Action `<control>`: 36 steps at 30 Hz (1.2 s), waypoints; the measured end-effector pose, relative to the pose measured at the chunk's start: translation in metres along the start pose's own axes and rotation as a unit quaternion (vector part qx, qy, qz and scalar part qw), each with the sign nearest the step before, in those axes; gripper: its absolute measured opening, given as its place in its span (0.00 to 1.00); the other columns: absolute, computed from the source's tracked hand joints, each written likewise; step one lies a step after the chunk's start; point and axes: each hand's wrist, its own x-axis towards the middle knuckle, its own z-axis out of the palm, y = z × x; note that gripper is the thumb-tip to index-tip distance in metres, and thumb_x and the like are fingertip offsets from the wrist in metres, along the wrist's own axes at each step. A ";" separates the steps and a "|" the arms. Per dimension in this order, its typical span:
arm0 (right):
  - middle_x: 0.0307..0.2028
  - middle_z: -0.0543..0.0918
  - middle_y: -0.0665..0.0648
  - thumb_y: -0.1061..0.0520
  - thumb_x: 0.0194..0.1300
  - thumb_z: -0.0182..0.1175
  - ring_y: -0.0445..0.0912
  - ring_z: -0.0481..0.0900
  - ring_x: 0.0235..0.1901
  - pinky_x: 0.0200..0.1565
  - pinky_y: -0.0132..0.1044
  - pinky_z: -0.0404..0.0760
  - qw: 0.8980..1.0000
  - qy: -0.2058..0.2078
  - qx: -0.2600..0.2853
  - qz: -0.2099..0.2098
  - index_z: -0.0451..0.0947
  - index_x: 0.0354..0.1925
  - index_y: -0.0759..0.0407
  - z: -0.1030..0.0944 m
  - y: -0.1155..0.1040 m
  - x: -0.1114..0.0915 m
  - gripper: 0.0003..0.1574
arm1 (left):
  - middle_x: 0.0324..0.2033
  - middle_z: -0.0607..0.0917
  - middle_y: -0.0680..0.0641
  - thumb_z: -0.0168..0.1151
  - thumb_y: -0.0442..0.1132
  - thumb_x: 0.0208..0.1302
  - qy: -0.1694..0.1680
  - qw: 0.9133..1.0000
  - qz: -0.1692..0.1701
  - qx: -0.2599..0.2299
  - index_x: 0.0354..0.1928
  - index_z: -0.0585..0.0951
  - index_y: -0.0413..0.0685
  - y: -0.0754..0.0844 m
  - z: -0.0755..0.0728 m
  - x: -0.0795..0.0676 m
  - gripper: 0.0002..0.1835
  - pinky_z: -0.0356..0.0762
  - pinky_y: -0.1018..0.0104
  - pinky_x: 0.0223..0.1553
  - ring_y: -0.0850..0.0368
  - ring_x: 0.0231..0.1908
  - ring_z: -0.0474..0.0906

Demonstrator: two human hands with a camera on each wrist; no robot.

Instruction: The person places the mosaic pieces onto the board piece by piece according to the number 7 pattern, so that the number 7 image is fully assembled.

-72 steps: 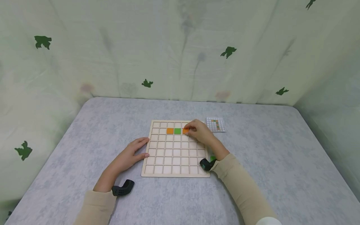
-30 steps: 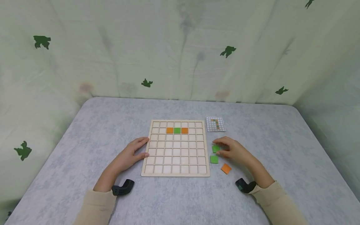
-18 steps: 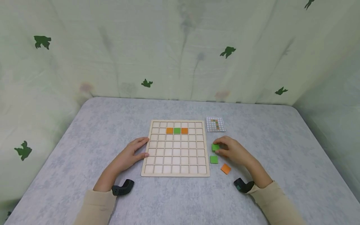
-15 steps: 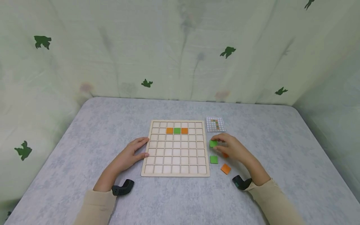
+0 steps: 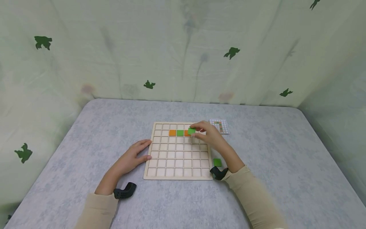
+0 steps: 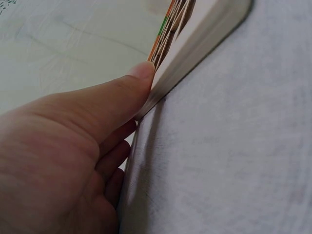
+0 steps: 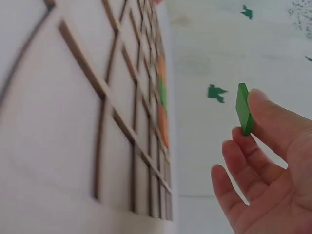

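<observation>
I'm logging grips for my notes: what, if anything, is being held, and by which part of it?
The right hand pinches a green tile by its edges; the left hand only touches the left edge of the grid board.

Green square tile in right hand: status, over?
Right hand pinching green square tile above gridded wooden board. Left hand touching board's left edge. No obstruction visible.

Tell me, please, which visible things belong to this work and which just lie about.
Probably belonging:
green tile in the right hand
board with three set tiles
pattern card
loose green tile

Apparently not needed:
black wrist devices
bird shapes on the backdrop
</observation>
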 end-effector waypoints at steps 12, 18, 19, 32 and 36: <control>0.42 0.75 0.51 0.59 0.58 0.62 0.42 0.72 0.43 0.45 0.35 0.72 0.997 -0.041 -0.021 0.057 0.78 0.45 0.57 0.029 0.017 0.005 0.15 | 0.64 0.58 0.41 0.58 0.50 0.59 -0.002 1.000 -0.002 0.003 0.66 0.60 0.43 0.000 0.000 0.000 0.37 0.49 0.42 0.58 0.41 0.64 0.47; 0.41 0.72 0.52 0.59 0.57 0.63 0.44 0.69 0.39 0.42 0.36 0.71 0.996 -0.052 -0.004 0.065 0.79 0.47 0.56 0.029 0.017 0.005 0.17 | 0.64 0.58 0.42 0.59 0.49 0.60 -0.005 1.000 -0.010 0.002 0.67 0.59 0.44 0.000 -0.001 0.000 0.36 0.49 0.43 0.59 0.42 0.64 0.47; 0.41 0.72 0.52 0.59 0.57 0.63 0.44 0.69 0.39 0.42 0.36 0.71 0.996 -0.053 -0.001 0.072 0.79 0.47 0.56 0.029 0.017 0.004 0.17 | 0.64 0.58 0.43 0.59 0.49 0.60 -0.005 1.000 -0.010 0.001 0.67 0.59 0.45 0.000 -0.001 0.000 0.36 0.49 0.43 0.59 0.42 0.64 0.47; 0.52 0.73 0.54 0.55 0.58 0.62 0.51 0.69 0.50 0.51 0.44 0.69 0.999 -0.014 -0.009 0.034 0.71 0.57 0.57 -0.015 -0.004 -0.020 0.28 | 0.64 0.59 0.41 0.59 0.50 0.59 0.001 1.000 -0.004 0.001 0.66 0.60 0.43 0.001 0.001 -0.001 0.36 0.50 0.43 0.58 0.41 0.64 0.48; 0.53 0.72 0.53 0.55 0.57 0.62 0.52 0.68 0.51 0.51 0.49 0.68 0.999 0.000 -0.020 0.041 0.70 0.57 0.55 -0.035 -0.004 -0.043 0.28 | 0.63 0.59 0.41 0.59 0.50 0.59 0.001 1.000 -0.003 0.003 0.66 0.60 0.42 0.000 0.000 -0.001 0.36 0.50 0.43 0.58 0.41 0.64 0.48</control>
